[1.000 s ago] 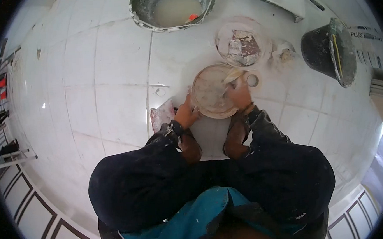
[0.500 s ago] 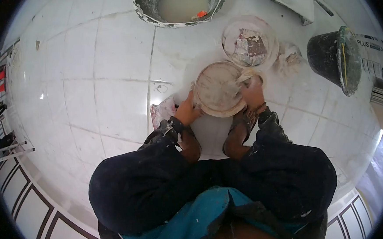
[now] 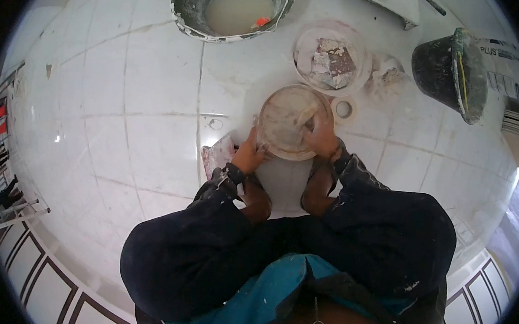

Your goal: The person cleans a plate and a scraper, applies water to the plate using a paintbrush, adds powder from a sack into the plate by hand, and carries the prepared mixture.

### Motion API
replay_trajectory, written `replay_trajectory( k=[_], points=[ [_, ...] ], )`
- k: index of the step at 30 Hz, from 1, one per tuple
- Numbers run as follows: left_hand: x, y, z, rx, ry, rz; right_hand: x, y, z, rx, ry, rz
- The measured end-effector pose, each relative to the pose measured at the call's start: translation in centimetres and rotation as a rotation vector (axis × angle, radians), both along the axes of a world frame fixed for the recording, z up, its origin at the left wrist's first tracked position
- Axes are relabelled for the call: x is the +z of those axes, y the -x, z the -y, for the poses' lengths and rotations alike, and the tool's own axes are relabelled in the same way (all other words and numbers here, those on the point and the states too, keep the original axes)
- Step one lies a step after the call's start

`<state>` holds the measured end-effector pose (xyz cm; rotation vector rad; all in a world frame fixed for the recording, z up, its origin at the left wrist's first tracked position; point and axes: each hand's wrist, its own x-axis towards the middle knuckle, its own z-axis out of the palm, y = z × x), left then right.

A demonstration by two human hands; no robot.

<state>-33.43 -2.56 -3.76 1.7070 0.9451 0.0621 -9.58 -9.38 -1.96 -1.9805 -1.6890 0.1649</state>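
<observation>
A round, dusty, whitish lid (image 3: 281,116) with a raised rim is in front of my feet; whether a bucket is under it I cannot tell. My left hand (image 3: 249,154) grips the lid's left edge. Over its right side, my right hand (image 3: 322,137) is closed on a pale beige piece (image 3: 308,114), blurred and partly covered by my fingers, resting on or just above the lid's surface. A roll of tape (image 3: 343,109) lies just right of the lid. Left of my left hand is a stained, reddish-white packet (image 3: 219,157).
A dark tub of cloudy water (image 3: 239,9) with an orange bit stands at the top. Behind the lid is a white round container (image 3: 304,40) holding a torn packet. A crumpled plastic bag (image 3: 388,77) sits beside it. A black bucket (image 3: 438,65) lies tipped at right.
My right hand and the pale piece have moved left and slightly down across the lid, revealing the tape roll. My left hand still holds the lid's edge.
</observation>
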Motion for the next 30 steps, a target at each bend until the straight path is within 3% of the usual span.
replay_trajectory(
  k=[1, 2, 4, 5, 7, 9, 10, 12, 14, 16, 18, 19, 21, 22, 24, 25, 26, 28, 30],
  points=[
    [0.1, 0.1, 0.1, -0.020, -0.110, 0.062, -0.3, -0.1, -0.4, -0.001, 0.004, -0.004],
    [0.1, 0.1, 0.1, -0.020, -0.109, 0.063, -0.9, -0.7, -1.3, -0.234, 0.087, -0.502],
    [1.3, -0.4, -0.3, 0.006, 0.137, -0.007, -1.4, -1.3, -1.5, -0.477, 0.169, -0.993],
    [1.5, -0.5, -0.3, 0.012, 0.217, -0.031, -1.8, -1.2, -1.4, -0.394, 0.190, -0.876],
    [1.1, -0.1, -0.1, -0.027, 0.131, -0.111, -1.4, -0.9, -2.0, -0.316, 0.196, -0.758],
    [1.1, 0.1, 0.0, -0.019, 0.143, -0.118, -0.7, -0.4, -2.5, -0.164, 0.085, -0.459],
    [0.8, -0.2, -0.2, 0.021, 0.181, -0.095, -1.2, -0.8, -2.9, -0.159, 0.073, -0.454],
    [0.1, -0.2, 0.1, 0.036, 0.121, -0.019, -2.9, -0.5, -2.2, -0.489, 0.009, -0.917],
    [0.1, 0.2, 0.3, 0.033, 0.065, 0.059, -4.6, 0.7, -1.3, -0.503, -0.063, -0.986],
    [0.8, 0.1, 0.2, -0.022, 0.152, -0.088, -3.7, 0.8, -1.3, -0.513, -0.155, -1.041],
    [0.6, 0.4, 0.7, -0.008, 0.179, -0.113, -2.0, 0.9, -1.2, -0.465, 0.030, -0.631],
    [0.5, 0.5, 0.7, 0.016, 0.213, -0.143, -1.7, 0.9, -1.2, -0.469, 0.020, -0.631],
    [1.5, 0.0, 0.8, 0.050, 0.213, -0.080, -1.5, 1.0, -0.8, -0.531, 0.043, -0.961],
    [2.0, -0.4, 1.0, 0.091, 0.219, -0.017, -2.1, 1.3, -0.9, -0.530, 0.046, -0.964],
    [0.9, -0.4, 2.0, 0.126, 0.271, 0.025, -4.4, 2.5, -1.0, -0.757, -0.186, -1.139],
    [0.2, -0.3, 2.4, 0.156, 0.313, 0.073, -5.6, 3.3, -0.5, -0.757, -0.180, -1.143],
    [-0.5, 0.1, 2.7, 0.157, 0.312, 0.071, -6.6, 4.1, 0.2, -0.744, -0.083, -0.720],
    [-1.8, 0.4, 2.8, 0.018, 0.158, -0.072, -4.1, 4.6, 0.3, -0.722, -0.006, -0.291],
    [-1.9, 0.2, 2.9, -0.013, 0.111, -0.073, -1.8, 4.1, 0.2, -0.511, -0.052, -0.190]
  ],
)
